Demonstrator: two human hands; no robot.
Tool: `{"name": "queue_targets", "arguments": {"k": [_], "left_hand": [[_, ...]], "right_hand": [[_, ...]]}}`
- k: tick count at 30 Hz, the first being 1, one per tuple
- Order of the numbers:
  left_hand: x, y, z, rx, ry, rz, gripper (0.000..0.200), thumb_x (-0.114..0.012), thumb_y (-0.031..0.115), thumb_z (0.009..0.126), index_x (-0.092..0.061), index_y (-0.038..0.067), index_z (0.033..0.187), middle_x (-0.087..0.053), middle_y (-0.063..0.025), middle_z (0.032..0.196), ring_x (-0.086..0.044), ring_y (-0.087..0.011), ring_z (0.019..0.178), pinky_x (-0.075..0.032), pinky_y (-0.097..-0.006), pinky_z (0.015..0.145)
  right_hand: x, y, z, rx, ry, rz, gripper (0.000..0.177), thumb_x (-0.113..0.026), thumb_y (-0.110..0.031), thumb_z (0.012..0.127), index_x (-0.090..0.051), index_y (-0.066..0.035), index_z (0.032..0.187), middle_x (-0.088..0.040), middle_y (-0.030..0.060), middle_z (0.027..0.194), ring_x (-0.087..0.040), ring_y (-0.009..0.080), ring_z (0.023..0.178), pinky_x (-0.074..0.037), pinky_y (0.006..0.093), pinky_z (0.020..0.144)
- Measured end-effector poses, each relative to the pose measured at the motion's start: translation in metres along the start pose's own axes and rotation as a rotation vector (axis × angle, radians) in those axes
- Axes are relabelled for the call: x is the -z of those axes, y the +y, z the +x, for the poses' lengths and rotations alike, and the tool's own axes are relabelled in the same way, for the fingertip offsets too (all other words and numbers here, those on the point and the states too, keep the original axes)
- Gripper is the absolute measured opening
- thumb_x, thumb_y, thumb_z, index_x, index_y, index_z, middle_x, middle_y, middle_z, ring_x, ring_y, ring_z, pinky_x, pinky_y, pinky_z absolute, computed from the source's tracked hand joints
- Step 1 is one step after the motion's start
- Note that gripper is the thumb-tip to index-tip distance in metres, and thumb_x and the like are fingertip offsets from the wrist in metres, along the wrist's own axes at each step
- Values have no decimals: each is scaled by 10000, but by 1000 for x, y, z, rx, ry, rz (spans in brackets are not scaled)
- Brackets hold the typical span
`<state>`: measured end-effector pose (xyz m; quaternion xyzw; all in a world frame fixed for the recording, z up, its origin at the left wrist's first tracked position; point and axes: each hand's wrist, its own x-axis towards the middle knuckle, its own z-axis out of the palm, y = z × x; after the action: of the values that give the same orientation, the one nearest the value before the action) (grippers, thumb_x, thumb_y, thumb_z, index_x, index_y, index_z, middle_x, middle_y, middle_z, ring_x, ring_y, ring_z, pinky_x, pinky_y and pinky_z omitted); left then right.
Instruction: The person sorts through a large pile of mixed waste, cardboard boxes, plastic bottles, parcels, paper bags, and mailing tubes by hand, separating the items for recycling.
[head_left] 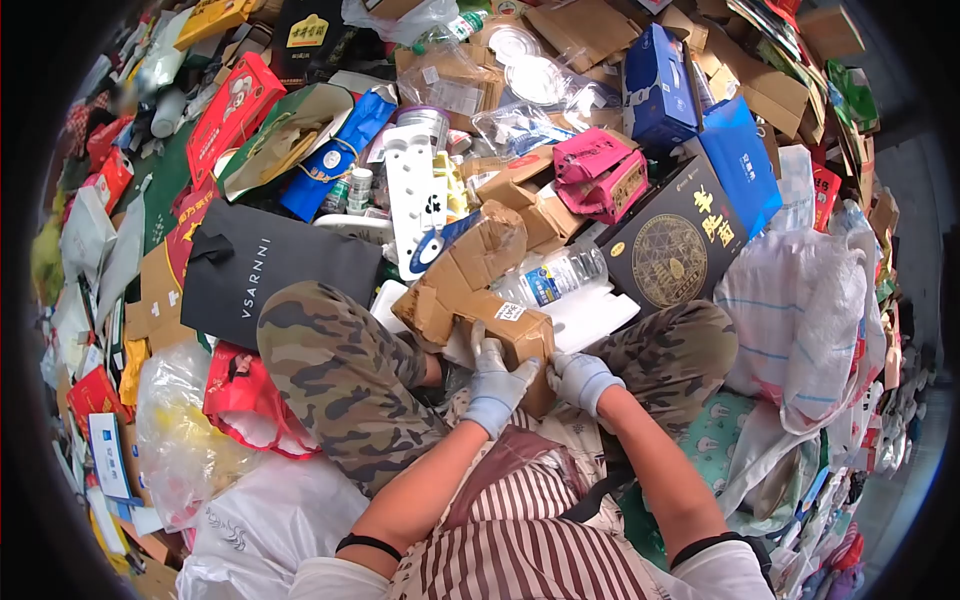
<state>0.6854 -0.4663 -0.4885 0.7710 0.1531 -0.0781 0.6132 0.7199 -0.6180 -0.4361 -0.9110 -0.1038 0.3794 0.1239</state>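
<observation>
Between my knees I hold a small brown cardboard box (520, 345) with a white printed label on its upper side. My left hand (497, 384), in a white glove, grips its near left side, fingers up along the cardboard. At its right side, my right hand (583, 381), also gloved, is closed on the edge. An open, bent piece of cardboard (468, 265) lies just beyond the box. A clear plastic bottle (562, 277) with a blue label lies behind it, by a white foam piece (600, 318). The undersides of my fingers are partly hidden.
Mixed waste surrounds me. A dark grey paper bag (280, 275) lies left, a red bag (250, 400) by my left knee. A black box with gold print (670, 240), a pink carton (600, 175) and a blue box (658, 88) lie ahead. A white woven sack (795, 310) stands right.
</observation>
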Motion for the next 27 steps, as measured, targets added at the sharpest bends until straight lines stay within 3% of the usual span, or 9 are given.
{"name": "queue_targets", "arguments": {"k": [6, 9, 11, 15, 18, 21, 23, 25, 27], "left_hand": [[-1, -25, 0, 36, 234, -209, 768, -832, 227, 606, -349, -25, 1147, -480, -183, 1155, -511, -262, 1040, -431, -349, 859], [2, -41, 3, 105, 236, -101, 832, -793, 97, 668, -222, 11, 1267, -482, -149, 1140, -533, -188, 971, -462, -288, 827], [3, -39, -3, 191, 295, -149, 801, -809, 201, 653, -275, 5, 1216, -515, -164, 1098, -549, -229, 953, -454, -330, 824], [4, -19, -15, 247, 321, -259, 855, -796, 259, 678, -239, 3, 1274, -521, -181, 1108, -553, -254, 970, -451, -339, 828], [7, -35, -8, 177, 261, -195, 920, -758, 297, 714, -153, 17, 1348, -524, -200, 1120, -557, -300, 981, -441, -356, 862], [3, -37, 0, 130, 234, 54, 935, -709, 344, 750, -97, 24, 1380, -449, -237, 1229, -500, -341, 1090, -405, -382, 925], [6, -31, -2, -20, 199, 227, 820, -661, 339, 780, -169, 98, 1390, -266, -237, 1378, -370, -380, 1218, -357, -407, 983], [18, -19, -2, -152, 82, 390, 748, -650, 314, 789, -229, 143, 1384, -182, -219, 1427, -307, -387, 1264, -346, -411, 994], [17, -6, -3, -125, 42, 406, 652, -635, 256, 804, -304, 190, 1362, -190, -194, 1433, -310, -392, 1261, -344, -413, 998]], "right_hand": [[11, -14, 12, 319, -219, -12, 339, -470, -310, 848, -581, -27, 999, -625, 210, 939, -594, 360, 898, -450, 423, 799], [14, -16, 26, 422, -293, 4, 353, -478, -316, 833, -590, -20, 990, -622, 221, 938, -591, 371, 898, -451, 420, 796], [11, -16, 30, 466, -323, 40, 361, -482, -323, 827, -591, -23, 995, -623, 221, 937, -591, 374, 894, -451, 421, 797], [12, -20, 23, 517, -263, 142, 354, -479, -332, 832, -601, -39, 989, -630, 216, 922, -603, 359, 878, -457, 411, 800], [8, -38, 5, 302, -17, -48, 342, -458, -352, 851, -618, -77, 974, -644, 189, 905, -620, 331, 865, -473, 412, 776], [-8, -45, -3, 19, 151, -35, 364, -432, -412, 874, -610, -118, 994, -649, 171, 847, -629, 317, 802, -482, 414, 722], [-6, -41, -7, 43, 175, -72, 352, -422, -392, 887, -624, -114, 957, -654, 149, 871, -631, 304, 813, -483, 418, 727], [8, -30, 4, 27, 104, -164, 344, -420, -378, 890, -633, -117, 956, -655, 142, 888, -630, 303, 824, -482, 419, 733], [27, -25, 13, 159, 24, -262, 328, -437, -344, 871, -651, -122, 981, -659, 127, 928, -632, 291, 865, -485, 399, 752]]}}
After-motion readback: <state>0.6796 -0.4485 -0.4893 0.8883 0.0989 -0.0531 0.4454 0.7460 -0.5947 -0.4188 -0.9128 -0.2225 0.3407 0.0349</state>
